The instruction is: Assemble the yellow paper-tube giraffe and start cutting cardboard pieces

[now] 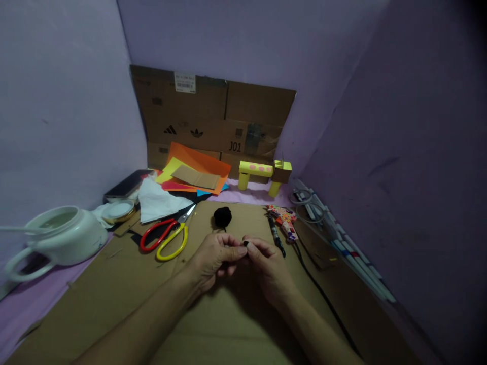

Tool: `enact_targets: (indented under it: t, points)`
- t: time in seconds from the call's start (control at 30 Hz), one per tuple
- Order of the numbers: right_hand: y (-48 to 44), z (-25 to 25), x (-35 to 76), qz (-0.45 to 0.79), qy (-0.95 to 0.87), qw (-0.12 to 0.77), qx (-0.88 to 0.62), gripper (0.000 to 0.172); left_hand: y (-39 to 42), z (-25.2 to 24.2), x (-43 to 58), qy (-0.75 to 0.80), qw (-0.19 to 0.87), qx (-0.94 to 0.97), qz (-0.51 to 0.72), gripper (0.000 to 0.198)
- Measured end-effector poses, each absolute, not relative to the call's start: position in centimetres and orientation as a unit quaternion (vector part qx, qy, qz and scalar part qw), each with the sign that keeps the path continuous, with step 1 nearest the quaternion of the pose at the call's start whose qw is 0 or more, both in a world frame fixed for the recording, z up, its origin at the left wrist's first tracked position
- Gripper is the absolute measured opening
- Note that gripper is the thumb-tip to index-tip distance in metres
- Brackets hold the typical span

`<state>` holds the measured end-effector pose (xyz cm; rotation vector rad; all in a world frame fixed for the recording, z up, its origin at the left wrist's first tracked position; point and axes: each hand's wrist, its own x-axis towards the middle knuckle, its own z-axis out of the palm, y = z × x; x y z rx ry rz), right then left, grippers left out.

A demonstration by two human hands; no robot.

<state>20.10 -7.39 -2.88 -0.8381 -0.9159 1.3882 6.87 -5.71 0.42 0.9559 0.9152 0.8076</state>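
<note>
Over the cardboard mat, my left hand and my right hand meet fingertip to fingertip. Both are closed in a pinch around a small bit of black yarn, mostly hidden by the fingers. Just beyond my left hand lies a fuzzy ball of black yarn. From it a short strand runs down behind the left hand. Scissors with one red and one yellow handle lie to the left. On the right are a black marker and a patterned glue gun with a black cord.
A white pot stands at far left, near a round lidded jar and white cloth. Coloured paper is piled at the back. A yellow paper animal figure stands before the upright cardboard. White tubes line the right wall.
</note>
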Motion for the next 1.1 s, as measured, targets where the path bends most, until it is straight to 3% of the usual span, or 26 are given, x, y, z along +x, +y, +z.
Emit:
enact_targets:
  t: [0.17,0.33,0.43,0.63,0.93,1.1]
  points:
    - [-7.5,-2.4,19.9,0.616,-0.376,0.594,-0.356,0.026,-6.0,0.0,7.7,0.471,0.633,0.465,0.402,0.036]
    - [-7.4,-2.0,20.1,0.622,-0.388,0.577,-0.36,0.03,-6.0,0.5,6.9,0.537,0.418,0.589,0.436,0.031]
    - [-7.4,-1.9,20.3,0.617,-0.413,0.558,-0.371,0.032,-5.8,1.1,5.8,0.5,0.315,0.646,0.484,0.026]
    - [-7.5,-1.8,20.4,0.637,-0.446,0.501,-0.38,0.034,-5.6,1.9,5.2,0.385,0.422,0.71,0.412,0.016]
    - [-7.7,-1.2,20.6,0.654,-0.457,0.466,-0.383,0.033,-5.3,1.7,4.8,0.345,0.489,0.7,0.39,0.004]
    - [-7.6,-1.4,20.7,0.649,-0.457,0.469,-0.388,0.031,-5.0,1.4,4.9,0.336,0.495,0.693,0.403,0.007]
